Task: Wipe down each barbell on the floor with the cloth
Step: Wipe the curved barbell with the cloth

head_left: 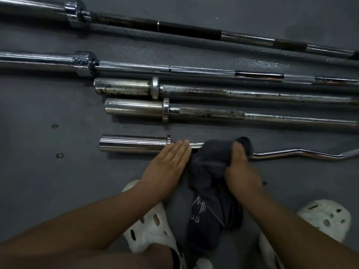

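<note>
i squat with my clogs (147, 228) planted on the floor (38, 113), close enough to lean over the nearest bar. the cloth (211, 158) runs back between my feet, and its far end is bunched over the curl bar (134, 143) so it wraps the shaft. my right hand (240, 169) is clenched on that bunch, placed to rub along the bends. my left hand (171, 162) lies flat, fingers straight, on the shaft just beside the collar, i judge to stop the bar rolling. beyond, side by side, lie the second bar (134, 109) and third bar (122, 87), both rust-spotted, then the chrome bar (136, 67) and dark bar (124, 21), waiting their turn.
</note>
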Action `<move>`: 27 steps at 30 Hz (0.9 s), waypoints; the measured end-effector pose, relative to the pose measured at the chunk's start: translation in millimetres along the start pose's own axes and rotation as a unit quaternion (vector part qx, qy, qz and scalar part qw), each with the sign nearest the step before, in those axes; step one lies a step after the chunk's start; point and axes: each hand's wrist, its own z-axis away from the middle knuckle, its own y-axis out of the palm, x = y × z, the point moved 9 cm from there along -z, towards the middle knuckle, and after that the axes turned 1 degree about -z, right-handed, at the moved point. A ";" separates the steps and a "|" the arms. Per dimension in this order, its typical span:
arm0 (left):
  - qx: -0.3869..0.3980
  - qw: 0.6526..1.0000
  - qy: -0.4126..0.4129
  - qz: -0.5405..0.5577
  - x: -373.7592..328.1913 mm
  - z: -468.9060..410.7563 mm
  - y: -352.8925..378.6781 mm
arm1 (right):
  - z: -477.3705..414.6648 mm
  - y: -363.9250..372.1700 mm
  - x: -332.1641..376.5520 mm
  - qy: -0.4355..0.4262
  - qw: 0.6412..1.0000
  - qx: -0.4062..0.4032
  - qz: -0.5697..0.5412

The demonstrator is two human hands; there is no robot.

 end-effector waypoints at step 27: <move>0.028 1.000 -0.004 0.008 -36.6 -30.9 5.2 | 1.6 12.7 -32.3 -0.082 0.995 0.058 0.007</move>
